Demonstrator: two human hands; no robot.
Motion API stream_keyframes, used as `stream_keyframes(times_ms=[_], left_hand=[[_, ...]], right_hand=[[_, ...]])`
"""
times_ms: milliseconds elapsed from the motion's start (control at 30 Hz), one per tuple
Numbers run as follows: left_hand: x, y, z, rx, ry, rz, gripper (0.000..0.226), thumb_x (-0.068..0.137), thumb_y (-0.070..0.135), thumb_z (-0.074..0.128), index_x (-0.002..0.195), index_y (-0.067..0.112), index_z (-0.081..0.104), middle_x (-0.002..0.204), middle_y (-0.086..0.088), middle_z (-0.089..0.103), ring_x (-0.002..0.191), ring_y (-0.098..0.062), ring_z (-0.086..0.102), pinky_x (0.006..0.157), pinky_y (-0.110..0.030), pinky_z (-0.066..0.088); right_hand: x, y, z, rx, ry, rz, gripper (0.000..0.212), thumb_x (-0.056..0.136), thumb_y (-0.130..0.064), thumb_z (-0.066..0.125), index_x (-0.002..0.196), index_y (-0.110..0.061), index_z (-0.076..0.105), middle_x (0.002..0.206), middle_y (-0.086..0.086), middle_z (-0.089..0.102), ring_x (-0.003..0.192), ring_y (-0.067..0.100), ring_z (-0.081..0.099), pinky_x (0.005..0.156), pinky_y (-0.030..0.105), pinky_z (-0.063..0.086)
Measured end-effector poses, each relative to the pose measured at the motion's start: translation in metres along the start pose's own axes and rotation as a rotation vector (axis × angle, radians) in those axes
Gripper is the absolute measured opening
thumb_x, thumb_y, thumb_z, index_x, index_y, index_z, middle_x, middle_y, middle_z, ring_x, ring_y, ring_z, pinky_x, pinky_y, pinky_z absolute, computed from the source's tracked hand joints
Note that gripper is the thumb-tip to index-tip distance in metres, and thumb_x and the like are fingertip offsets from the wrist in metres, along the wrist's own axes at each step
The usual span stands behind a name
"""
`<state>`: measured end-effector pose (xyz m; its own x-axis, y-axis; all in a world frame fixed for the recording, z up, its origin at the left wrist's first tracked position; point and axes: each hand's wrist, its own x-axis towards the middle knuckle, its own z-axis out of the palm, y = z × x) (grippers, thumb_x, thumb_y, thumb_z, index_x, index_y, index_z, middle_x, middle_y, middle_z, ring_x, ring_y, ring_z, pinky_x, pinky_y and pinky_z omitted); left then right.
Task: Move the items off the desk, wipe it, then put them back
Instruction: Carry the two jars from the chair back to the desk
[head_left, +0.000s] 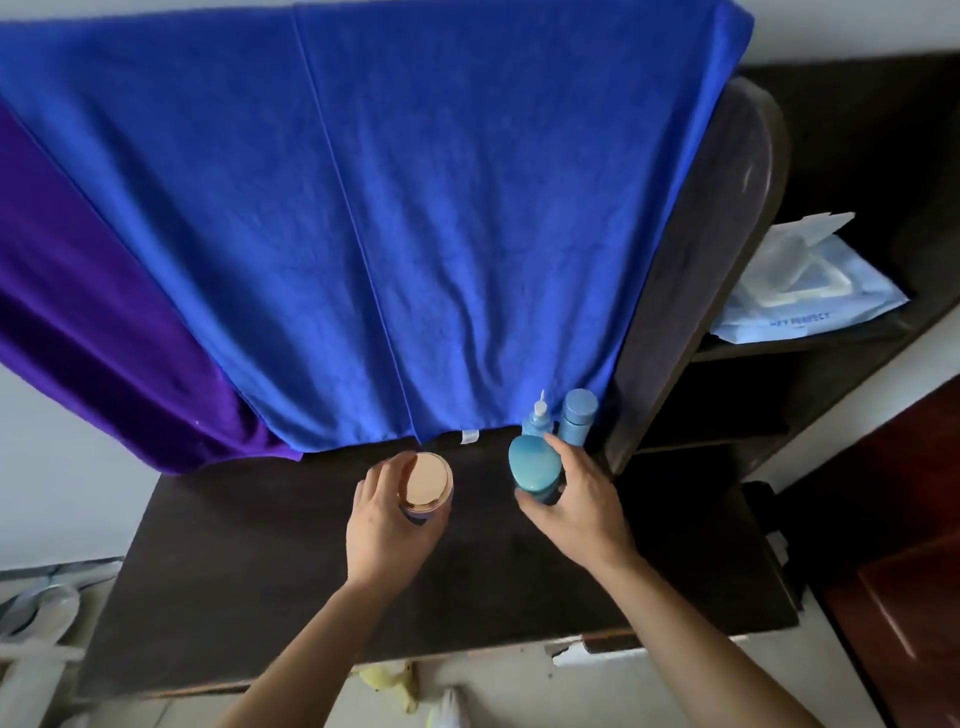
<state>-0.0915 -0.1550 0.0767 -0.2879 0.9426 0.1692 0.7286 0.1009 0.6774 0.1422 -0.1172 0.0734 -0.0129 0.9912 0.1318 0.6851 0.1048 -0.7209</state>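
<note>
Head view. Dark tabletop (234, 571) seen from above. Left hand (387, 519) is near the far edge, about mid-width, with fingers and thumb curled round the side of a jar (427, 482). The jar's peach lid faces up. Can't tell if the jar sits on the tabletop or is lifted.

Right hand (584, 499) is just to the right, fingers wrapped round an upright teal bottle (536, 462) with an oval cap, thumb on the near side. Its base is hidden, so contact with the tabletop is unclear. Jar and teal bottle are apart, with bare tabletop between them.

Right behind the teal bottle, at the far edge right of middle, stand a small dropper bottle (538, 421) with a white nozzle and a blue round-capped bottle (578, 415). They are side by side, upright, neither held.

Blue towel (415, 208) hangs behind the far edge, its hem reaching the tabletop. Purple cloth (93, 322) hangs beside it on the left. Shelf (779, 353) off the right side holds a pack of wipes (810, 291).
</note>
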Motion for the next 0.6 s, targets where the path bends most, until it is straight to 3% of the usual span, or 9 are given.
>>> stream_keyframes(times_ms=[67,200,333,500,600], left_hand=[[0.023,-0.021,0.022,0.001,-0.085,-0.035,0.065,0.067,0.049,0.081,0.122,0.041,0.047,0.117,0.025,0.051,0.107,-0.006,0.050,0.083,-0.024,0.041],[0.057,-0.059,0.060,0.030,-0.222,-0.060,0.063,0.067,0.043,0.081,0.121,0.038,0.049,0.115,0.018,0.055,0.106,-0.012,0.053,0.083,-0.026,0.045],[0.077,-0.084,0.091,0.034,-0.302,-0.090,0.063,0.070,0.039,0.081,0.125,0.029,0.052,0.117,0.010,0.057,0.107,-0.017,0.053,0.086,-0.031,0.047],[0.092,-0.094,0.115,0.024,-0.379,-0.082,0.065,0.074,0.027,0.081,0.132,0.018,0.052,0.120,0.000,0.058,0.111,-0.025,0.053,0.089,-0.039,0.049],[0.094,-0.096,0.119,0.025,-0.406,-0.052,0.068,0.077,0.022,0.079,0.138,0.016,0.049,0.129,-0.004,0.055,0.117,-0.027,0.051,0.091,-0.040,0.049]], right_hand=[[0.013,0.007,0.026,-0.032,-0.039,0.039,0.077,0.068,-0.043,0.082,0.137,-0.025,0.055,0.129,-0.007,0.064,0.116,0.013,0.060,0.093,0.022,0.045],[0.039,0.017,0.077,0.020,-0.104,0.165,0.077,0.072,-0.029,0.086,0.140,-0.015,0.053,0.137,0.005,0.061,0.122,0.022,0.059,0.101,0.039,0.050],[0.055,0.025,0.116,0.005,-0.149,0.196,0.078,0.077,-0.023,0.085,0.144,-0.008,0.049,0.139,0.010,0.058,0.127,0.025,0.056,0.103,0.042,0.049],[0.069,0.035,0.140,-0.021,-0.199,0.261,0.074,0.084,-0.019,0.078,0.148,-0.006,0.042,0.145,0.012,0.052,0.136,0.024,0.048,0.110,0.016,0.026],[0.067,0.037,0.139,-0.029,-0.204,0.247,0.075,0.087,-0.019,0.075,0.151,-0.008,0.036,0.149,0.011,0.046,0.140,0.022,0.042,0.109,0.009,0.019]])
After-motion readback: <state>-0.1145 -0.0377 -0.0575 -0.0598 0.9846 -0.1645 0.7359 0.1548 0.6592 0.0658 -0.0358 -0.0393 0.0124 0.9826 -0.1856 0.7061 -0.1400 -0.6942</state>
